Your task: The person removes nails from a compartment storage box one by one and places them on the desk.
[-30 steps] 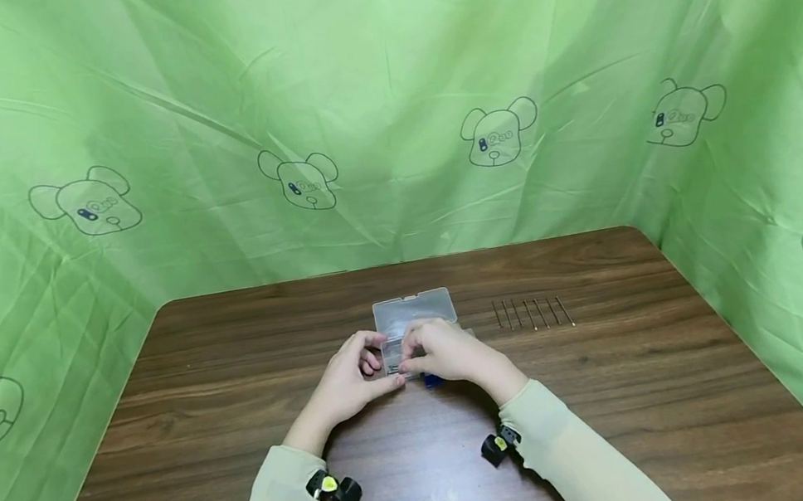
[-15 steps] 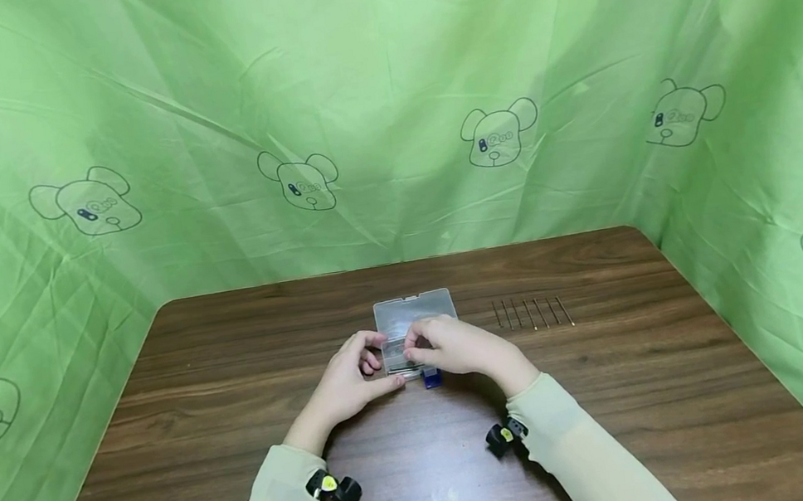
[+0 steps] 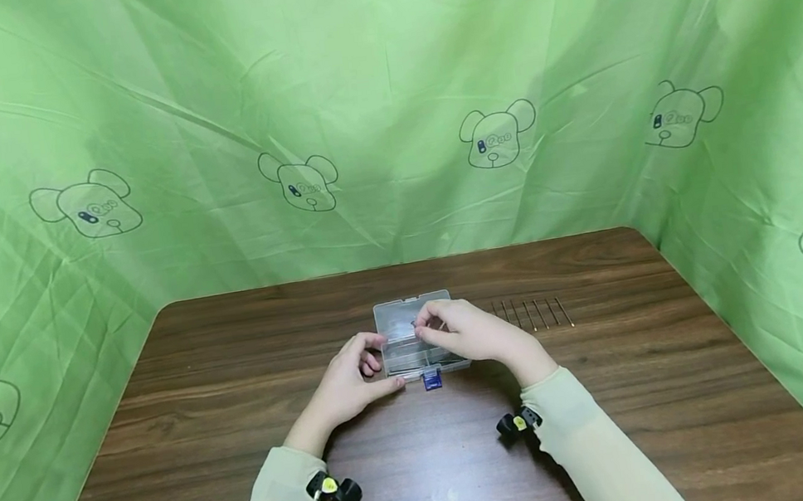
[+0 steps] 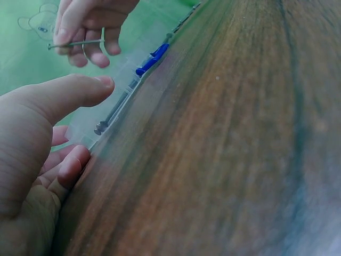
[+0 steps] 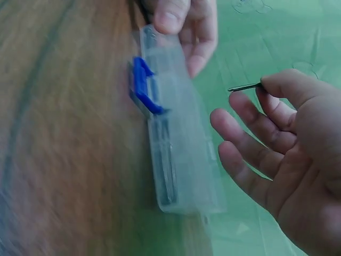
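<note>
A clear plastic box (image 3: 405, 357) with dividers stands at the middle of the table, its lid (image 3: 393, 314) tipped back and its blue latch (image 3: 432, 379) hanging at the front. My left hand (image 3: 348, 381) holds the box's left end, thumb at the front corner and fingers around the side. Above the box, thumb and forefinger of my right hand (image 3: 470, 330) pinch a thin metal nail (image 4: 80, 43), which lies roughly level in the left wrist view. More nails (image 4: 114, 108) show through the box's front wall.
To the right of the box, several nails (image 3: 545, 314) lie in a spaced row on the brown wooden table (image 3: 614, 391). A green cloth (image 3: 385, 52) with printed bear heads hangs behind the table and along both sides.
My right hand has risen out of the box and moved right, with a nail between its fingertips. The blue latch and more compartments have come into sight. My left hand stays in place.
</note>
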Tool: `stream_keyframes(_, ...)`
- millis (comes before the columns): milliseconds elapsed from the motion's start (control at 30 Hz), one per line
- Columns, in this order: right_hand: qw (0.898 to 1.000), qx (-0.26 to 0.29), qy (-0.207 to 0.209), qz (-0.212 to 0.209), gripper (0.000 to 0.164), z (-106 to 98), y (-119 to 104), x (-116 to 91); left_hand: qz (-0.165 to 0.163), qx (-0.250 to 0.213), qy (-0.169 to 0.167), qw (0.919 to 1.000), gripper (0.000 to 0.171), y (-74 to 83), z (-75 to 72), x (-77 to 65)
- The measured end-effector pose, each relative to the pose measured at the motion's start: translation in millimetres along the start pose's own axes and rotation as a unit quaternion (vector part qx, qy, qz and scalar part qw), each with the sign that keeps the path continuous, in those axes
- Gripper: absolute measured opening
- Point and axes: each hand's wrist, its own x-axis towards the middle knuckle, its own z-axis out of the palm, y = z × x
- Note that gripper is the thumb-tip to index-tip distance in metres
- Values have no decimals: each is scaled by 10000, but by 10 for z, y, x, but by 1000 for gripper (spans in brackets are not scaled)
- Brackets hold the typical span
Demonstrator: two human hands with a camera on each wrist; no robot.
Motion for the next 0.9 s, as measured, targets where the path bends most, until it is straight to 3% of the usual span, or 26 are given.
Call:
stream_keyframes(433,9956,638,651,203,9,-422,243,-233,-36,29,18,10000,67,1,4,-10)
stream_keyframes(700,9883,459,1352,545,9,-736,435,-486,-85,63,-6,9999,69,-2,6,-4)
stream_keyframes(900,9786,269,1766,1025,15,-946,602,-720,-65,27,4,10000,69,-10,7,-4)
